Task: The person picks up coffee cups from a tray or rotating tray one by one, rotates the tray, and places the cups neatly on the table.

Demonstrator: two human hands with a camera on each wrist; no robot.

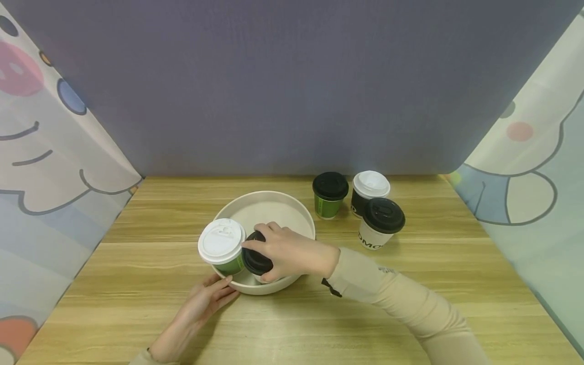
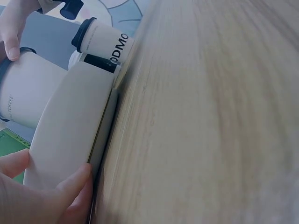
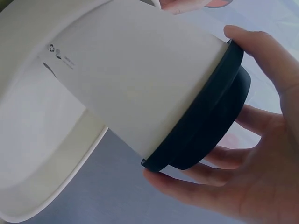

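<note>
My right hand [image 1: 289,251] grips a white paper coffee cup [image 3: 140,70] by its black lid [image 3: 205,116], thumb and fingers spread round the lid's edge. The cup stands inside a round cream tray [image 1: 292,205], near its front side. My left hand [image 1: 205,301] holds the tray's front-left wall, with one digit at the rim and others low on the outside in the left wrist view. Beside the held cup, a green paper cup with a white lid [image 1: 222,241] stands at the tray's left side. Most of the held cup is hidden by my right hand in the head view.
Right of the tray stand a green cup with a black lid [image 1: 330,195], a black cup with a white lid [image 1: 370,186] and a white lettered cup with a black lid [image 1: 382,220]. A grey panel [image 1: 292,91] rises behind the wooden table [image 1: 137,263].
</note>
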